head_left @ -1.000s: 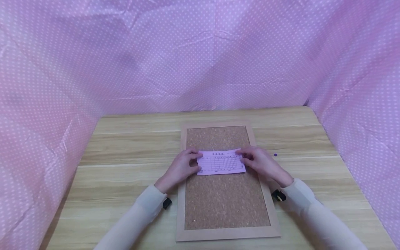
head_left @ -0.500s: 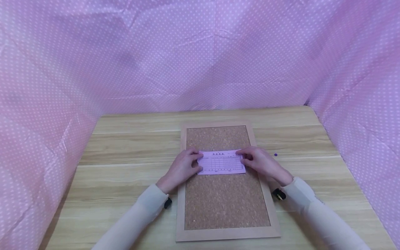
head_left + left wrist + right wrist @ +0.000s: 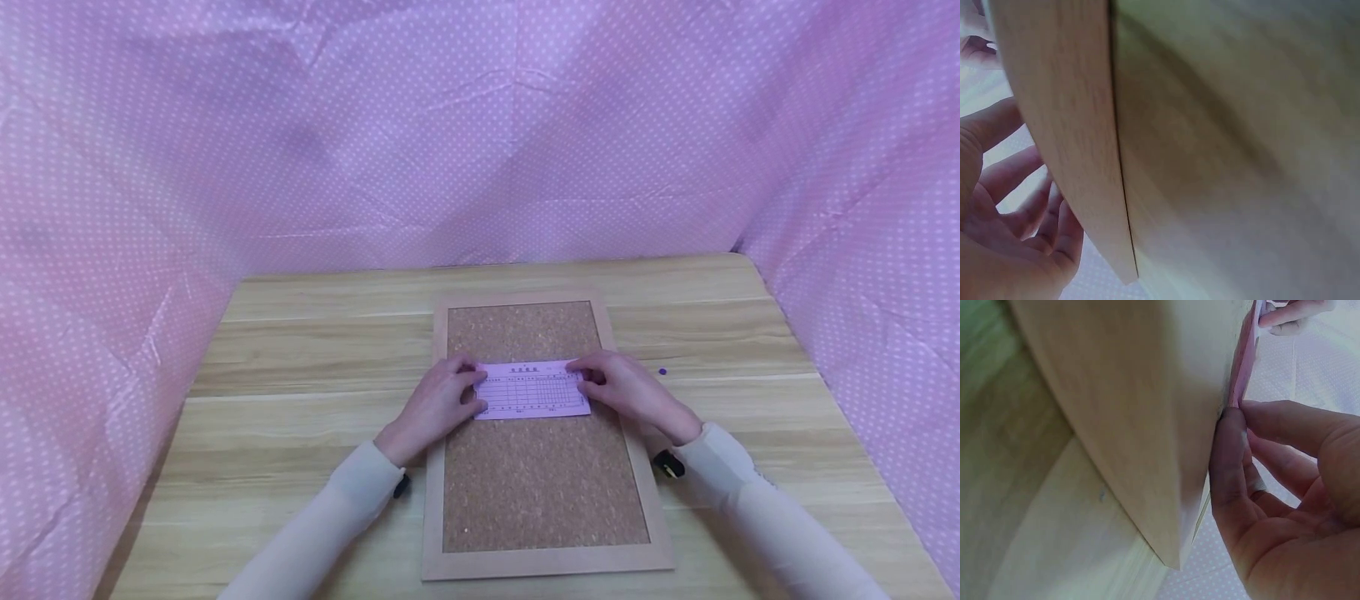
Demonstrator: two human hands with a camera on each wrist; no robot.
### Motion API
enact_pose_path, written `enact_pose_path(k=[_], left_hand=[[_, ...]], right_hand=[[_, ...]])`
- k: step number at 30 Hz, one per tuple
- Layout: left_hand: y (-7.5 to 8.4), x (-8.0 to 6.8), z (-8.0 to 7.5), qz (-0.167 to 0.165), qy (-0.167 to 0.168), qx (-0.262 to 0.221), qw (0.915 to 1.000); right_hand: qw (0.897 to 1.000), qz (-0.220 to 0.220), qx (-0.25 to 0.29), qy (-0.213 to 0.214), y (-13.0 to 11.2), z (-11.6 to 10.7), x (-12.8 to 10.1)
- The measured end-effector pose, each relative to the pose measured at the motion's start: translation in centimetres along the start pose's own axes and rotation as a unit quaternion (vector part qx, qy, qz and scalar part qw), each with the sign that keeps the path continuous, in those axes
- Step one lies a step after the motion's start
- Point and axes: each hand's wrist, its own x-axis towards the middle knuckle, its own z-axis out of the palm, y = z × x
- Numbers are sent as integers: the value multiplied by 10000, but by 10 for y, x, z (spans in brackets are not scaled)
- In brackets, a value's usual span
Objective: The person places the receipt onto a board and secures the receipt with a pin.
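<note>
A pink printed receipt slip (image 3: 531,390) with a ruled grid lies across the upper middle of a wood-framed cork board (image 3: 543,483). My left hand (image 3: 437,404) holds the slip's left edge, index finger near the top corner and thumb near the bottom one. At the right edge, my right hand (image 3: 628,390) holds the slip between thumb and fingers. The right wrist view shows those fingertips (image 3: 1232,425) close together at the slip's rim, near the board's surface. In the left wrist view the board's frame (image 3: 1066,125) hides the left fingertips and the slip.
The cork board lies on a wood-grain table (image 3: 315,358). A small dark purple round thing (image 3: 662,372) sits on the table right of the board. Pink dotted cloth (image 3: 480,142) hangs behind and on both sides.
The slip's top edge, slightly bowed a second ago, now looks straighter and flatter on the board. The left hand has shifted very slightly to the right; the right hand has hardly moved.
</note>
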Motion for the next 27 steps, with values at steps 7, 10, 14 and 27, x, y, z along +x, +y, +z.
enact_pose_path(k=[7,10,14,27], left_hand=[[-2,-2,-2,312,-32,451,9985],[-3,-3,-2,424,-66,574,9974],[-5,-4,-3,507,-94,648,9966],[-7,-4,-3,507,-159,592,9968]], right_hand=[[9999,72,-117,-79,0,1,0],[9998,152,-104,-115,0,2,0],[9997,206,-87,-127,2,3,-1],[9995,-143,70,260,4,2,-10]])
